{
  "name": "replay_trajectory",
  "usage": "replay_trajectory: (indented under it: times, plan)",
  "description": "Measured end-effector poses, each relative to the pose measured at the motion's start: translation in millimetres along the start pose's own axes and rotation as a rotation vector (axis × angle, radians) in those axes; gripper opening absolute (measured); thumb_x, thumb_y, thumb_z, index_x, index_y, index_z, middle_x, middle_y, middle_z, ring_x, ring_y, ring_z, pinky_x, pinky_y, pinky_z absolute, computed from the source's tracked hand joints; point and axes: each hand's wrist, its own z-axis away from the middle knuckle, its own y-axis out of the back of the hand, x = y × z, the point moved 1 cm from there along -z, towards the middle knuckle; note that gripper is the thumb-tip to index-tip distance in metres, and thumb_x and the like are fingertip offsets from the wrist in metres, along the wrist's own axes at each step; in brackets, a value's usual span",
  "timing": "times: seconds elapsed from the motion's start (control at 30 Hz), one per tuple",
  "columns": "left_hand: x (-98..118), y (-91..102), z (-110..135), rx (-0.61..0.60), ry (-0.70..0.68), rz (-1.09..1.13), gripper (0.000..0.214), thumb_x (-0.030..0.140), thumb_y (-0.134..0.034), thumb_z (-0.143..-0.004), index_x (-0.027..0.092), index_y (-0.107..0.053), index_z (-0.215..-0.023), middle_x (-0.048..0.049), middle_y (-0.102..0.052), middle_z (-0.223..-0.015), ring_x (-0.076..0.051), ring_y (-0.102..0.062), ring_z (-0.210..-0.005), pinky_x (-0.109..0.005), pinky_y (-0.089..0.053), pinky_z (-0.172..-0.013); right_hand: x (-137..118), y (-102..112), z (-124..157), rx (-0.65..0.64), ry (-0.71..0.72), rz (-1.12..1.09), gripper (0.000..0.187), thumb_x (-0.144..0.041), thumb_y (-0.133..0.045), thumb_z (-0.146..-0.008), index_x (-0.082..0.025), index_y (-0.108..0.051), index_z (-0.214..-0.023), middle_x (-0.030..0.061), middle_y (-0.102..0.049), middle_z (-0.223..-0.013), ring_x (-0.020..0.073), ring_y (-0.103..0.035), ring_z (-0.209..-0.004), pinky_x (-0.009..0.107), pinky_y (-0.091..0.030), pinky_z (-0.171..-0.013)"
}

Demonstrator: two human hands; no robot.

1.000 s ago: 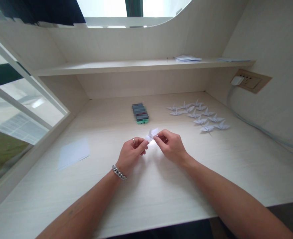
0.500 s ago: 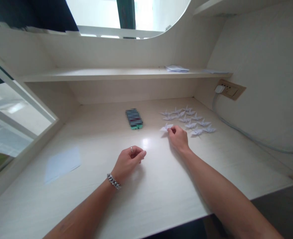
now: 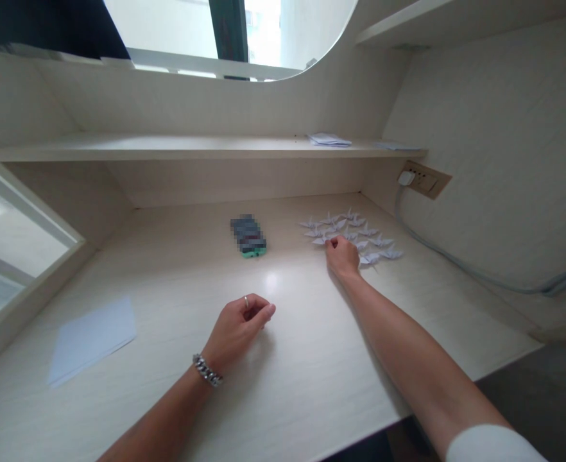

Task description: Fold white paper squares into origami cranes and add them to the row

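Observation:
My right hand (image 3: 343, 255) is stretched out to the far right of the desk, fingers pinched on a small white paper crane (image 3: 319, 241) that rests on the desk at the near-left edge of a cluster of several folded paper cranes (image 3: 364, 239). My left hand (image 3: 239, 323), with a ring and a metal bracelet, lies on the desk nearer me. Its fingers are curled in and hold nothing.
A phone in a green case (image 3: 248, 236) lies mid-desk behind my left hand. A pale blue paper sheet (image 3: 90, 337) lies at the left. Folded papers (image 3: 328, 139) sit on the shelf above. A wall socket (image 3: 420, 179) with a cable (image 3: 456, 260) is at the right.
Both hands held the crane together a second ago. My left hand let go and stayed near me, while my right hand carried the crane out to the cluster on the right.

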Motion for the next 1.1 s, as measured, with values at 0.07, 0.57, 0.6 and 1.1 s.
replay_trajectory:
  times: [0.07,0.57,0.6,1.1]
  plan:
    - [-0.1,-0.1,0.0,-0.002,-0.002,-0.014,0.025,0.039,-0.064,-0.079,0.018,-0.064,-0.066,0.0004,-0.059,-0.058,-0.013,-0.049,-0.054,-0.024,-0.036,-0.052,1.0,-1.0,-1.0,-0.005,-0.003,0.013,0.030,-0.035,-0.048,-0.087,-0.019,-0.071,-0.095,0.0135,-0.072,-0.091,0.0264,-0.065,-0.086,0.032,-0.042,-0.069]
    - [-2.7,0.1,-1.1,-0.046,0.011,-0.095,0.026,0.041,-0.059,-0.081,0.018,-0.063,-0.070,0.0003,-0.061,-0.063,-0.013,-0.052,-0.059,-0.024,-0.040,-0.055,-1.9,-2.3,-0.3,-0.038,-0.033,0.094,0.029,-0.035,-0.049,-0.086,-0.017,-0.070,-0.094,0.0146,-0.071,-0.092,0.0275,-0.065,-0.089,0.033,-0.044,-0.074]
    - [-3.2,0.2,-1.3,-0.048,0.010,-0.097,0.026,0.041,-0.059,-0.081,0.018,-0.062,-0.070,0.0003,-0.061,-0.064,-0.013,-0.052,-0.059,-0.024,-0.040,-0.055,-1.8,-2.4,-0.3,-0.039,-0.032,0.095,0.030,-0.037,-0.049,-0.086,-0.017,-0.070,-0.094,0.0145,-0.071,-0.093,0.0271,-0.065,-0.089,0.033,-0.044,-0.074]
    - [-7.5,6.7,-3.0,0.015,-0.024,-0.326,0.022,0.040,-0.058,-0.080,0.020,-0.066,-0.074,-0.0009,-0.069,-0.069,-0.016,-0.059,-0.062,-0.027,-0.043,-0.059,1.7,13.4,30.5,-0.094,0.087,0.094,0.026,-0.040,-0.050,-0.084,-0.019,-0.065,-0.079,0.0053,-0.070,-0.079,0.0196,-0.061,-0.074,0.028,-0.035,-0.063]
